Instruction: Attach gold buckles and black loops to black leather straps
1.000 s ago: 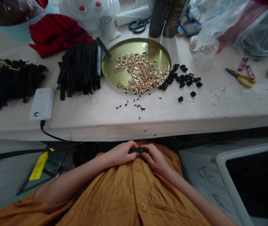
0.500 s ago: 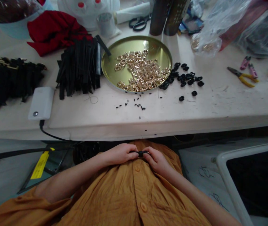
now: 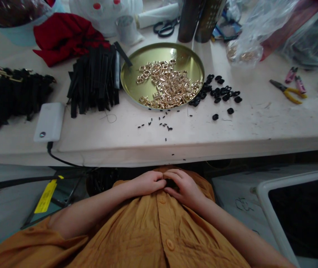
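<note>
My left hand (image 3: 150,182) is closed in a pinch in front of the shirt, its thumb and fingertips together at a small black strap piece (image 3: 171,183). From the other side my right hand (image 3: 185,187) curls around the same piece, its index finger meeting the left fingertips and its thumb below. Most of the piece is hidden by the fingers. Beyond the hands on the table, a gold round tray (image 3: 131,83) holds a heap of small gold buckles (image 3: 172,83). Tiny black bits (image 3: 164,124) are scattered before the tray.
Left of the tray lie stacked black straps (image 3: 94,80), a white power bank (image 3: 49,123) with a cable, and a pile of buckled black straps (image 3: 10,93). To the right are small black parts (image 3: 224,91) and yellow-handled pliers (image 3: 290,93). Scissors (image 3: 166,28) rest behind.
My right fingers have lifted and spread further over the black strap piece, which showed plainly between both hands before. My left hand stays almost in place.
</note>
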`<state>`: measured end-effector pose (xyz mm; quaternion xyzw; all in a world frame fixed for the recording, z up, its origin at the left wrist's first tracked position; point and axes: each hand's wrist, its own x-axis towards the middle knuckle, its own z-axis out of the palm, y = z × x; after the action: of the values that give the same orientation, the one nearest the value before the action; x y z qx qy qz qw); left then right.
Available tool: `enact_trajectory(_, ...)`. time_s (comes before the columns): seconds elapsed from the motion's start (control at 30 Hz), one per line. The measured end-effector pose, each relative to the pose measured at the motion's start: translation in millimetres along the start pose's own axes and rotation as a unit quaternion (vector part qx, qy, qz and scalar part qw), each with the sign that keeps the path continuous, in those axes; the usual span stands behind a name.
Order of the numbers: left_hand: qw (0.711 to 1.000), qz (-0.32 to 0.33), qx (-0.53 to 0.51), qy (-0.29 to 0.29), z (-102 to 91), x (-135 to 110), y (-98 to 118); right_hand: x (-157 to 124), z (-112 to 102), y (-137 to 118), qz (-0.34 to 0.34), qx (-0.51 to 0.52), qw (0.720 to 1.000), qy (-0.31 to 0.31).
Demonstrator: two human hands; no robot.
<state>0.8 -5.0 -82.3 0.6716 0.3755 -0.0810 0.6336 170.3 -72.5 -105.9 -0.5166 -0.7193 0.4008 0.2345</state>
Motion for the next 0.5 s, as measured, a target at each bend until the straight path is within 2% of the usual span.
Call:
enact_trajectory(0.1, 0.998, -0.028, -0.062, 0.002, 1.1, -0.6, -0.6, 5.0, -6.0, -4.2, -0.061, -0.097, 0.993, -0.016)
enact_trajectory(0.23, 0.992, -0.086, -0.087, 0.027, 4.6, -4.8, -2.1, 6.7, -6.3, -6.8, -0.090, -0.122, 0.988, -0.025)
enact_trajectory(0.5, 0.991, -0.076, -0.100, 0.037, 9.3, -12.8, -5.0, 7.8, -6.8, -8.5, -0.134, -0.157, 0.977, -0.057)
